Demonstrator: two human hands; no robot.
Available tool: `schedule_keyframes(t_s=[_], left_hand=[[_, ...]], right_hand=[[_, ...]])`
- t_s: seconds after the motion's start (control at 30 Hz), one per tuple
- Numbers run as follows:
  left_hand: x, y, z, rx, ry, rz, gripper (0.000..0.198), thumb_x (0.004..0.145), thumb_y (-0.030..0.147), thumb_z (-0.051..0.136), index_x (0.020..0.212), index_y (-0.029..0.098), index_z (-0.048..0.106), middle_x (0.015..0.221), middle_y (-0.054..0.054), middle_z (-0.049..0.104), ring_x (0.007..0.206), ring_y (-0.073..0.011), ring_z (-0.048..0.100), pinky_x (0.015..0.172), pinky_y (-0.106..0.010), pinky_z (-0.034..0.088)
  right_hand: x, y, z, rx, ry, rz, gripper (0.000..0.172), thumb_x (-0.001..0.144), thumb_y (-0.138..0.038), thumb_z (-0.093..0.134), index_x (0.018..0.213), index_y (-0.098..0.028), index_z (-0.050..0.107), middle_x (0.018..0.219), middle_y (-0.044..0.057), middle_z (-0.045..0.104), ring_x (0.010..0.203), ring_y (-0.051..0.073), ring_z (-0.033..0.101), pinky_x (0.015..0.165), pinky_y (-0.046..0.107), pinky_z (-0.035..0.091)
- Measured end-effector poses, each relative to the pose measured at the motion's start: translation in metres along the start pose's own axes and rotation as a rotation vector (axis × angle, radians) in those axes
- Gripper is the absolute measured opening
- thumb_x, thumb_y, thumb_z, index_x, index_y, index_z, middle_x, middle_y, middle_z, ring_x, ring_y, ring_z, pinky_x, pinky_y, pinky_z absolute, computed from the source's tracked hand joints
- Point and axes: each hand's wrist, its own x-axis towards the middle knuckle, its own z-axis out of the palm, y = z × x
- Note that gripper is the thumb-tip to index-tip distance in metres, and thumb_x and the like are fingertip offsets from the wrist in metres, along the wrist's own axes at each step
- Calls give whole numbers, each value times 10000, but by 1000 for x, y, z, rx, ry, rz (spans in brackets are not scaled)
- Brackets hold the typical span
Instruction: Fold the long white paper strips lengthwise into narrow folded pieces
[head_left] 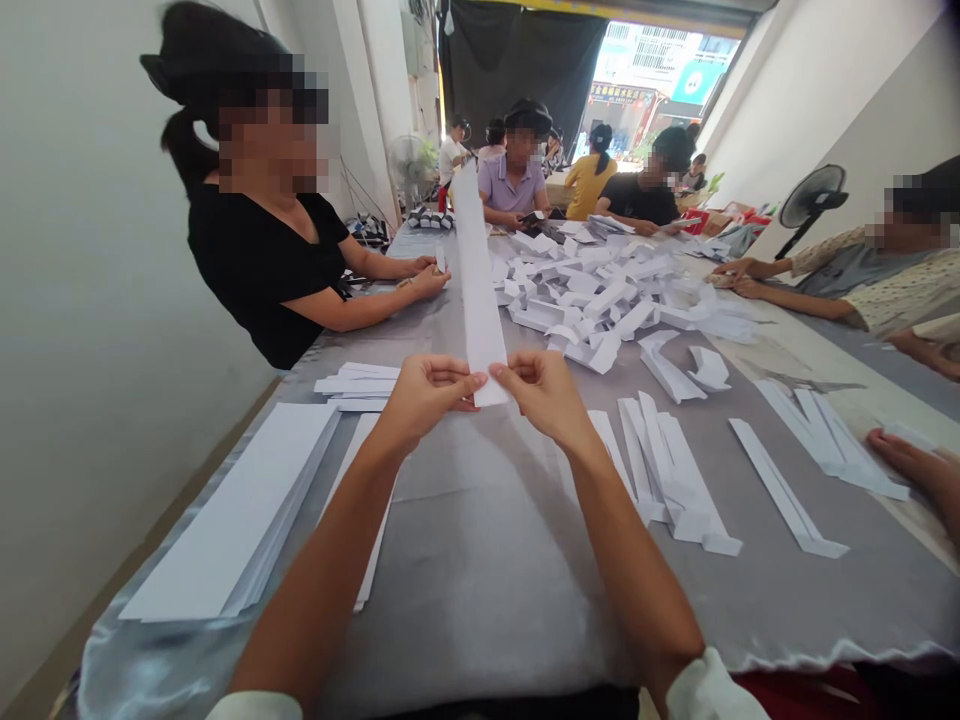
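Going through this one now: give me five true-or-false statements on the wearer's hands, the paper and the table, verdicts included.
1. The left hand and right hand grip the same paper strip. True.
2. That paper strip lies flat on the tablecloth. False: it is held up above it.
3. A heap of folded paper lies beyond the right hand. True.
4. The stack of wide sheets is to the right of the right hand. False: it is to the left of the left hand.
5. The tablecloth is bright red. False: it is gray.
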Motion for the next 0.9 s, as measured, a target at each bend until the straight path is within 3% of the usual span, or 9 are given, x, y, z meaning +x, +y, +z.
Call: schedule_keyframes(t_s=[0.13,0.33,0.5,0.67,0.9], left_hand=[[2,-3,0,32,-22,30,423,679,511,987,813,147,819,758,-61,743,689,-158,692,638,-279,666],[0,-1,-1,72,-23,87,444,684,537,979,782,143,799,798,-74,753,718,-168,711,632,-253,647],[1,0,-4,74,-80,48,457,713,573,953,852,159,818,828,-74,762,763,-184,727,671,-289,674],[4,-4,-6,60,21,126,454,695,569,965,836,163,819,790,-65,757,726,-179,716,648,-287,666],[1,1,-3,75,45,144,427,681,532,985,832,160,839,815,-75,771,746,-181,717,641,-275,663]], right_hand=[[-1,1,-1,0,-14,-8,388,940,-484,716,706,-181,648,644,-2,634,553,107,513,529,249,358],[3,3,5,111,10,41,389,903,-552,743,849,-167,743,737,30,712,575,121,547,508,246,380],[5,9,6,127,30,-10,398,878,-566,760,797,-179,713,739,33,706,603,136,577,516,248,405],[3,6,6,103,-1,11,407,901,-564,747,762,-183,701,698,18,667,602,138,565,531,253,399],[3,3,8,80,36,-66,447,935,-542,732,680,-194,616,640,-17,553,604,133,494,570,269,349]])
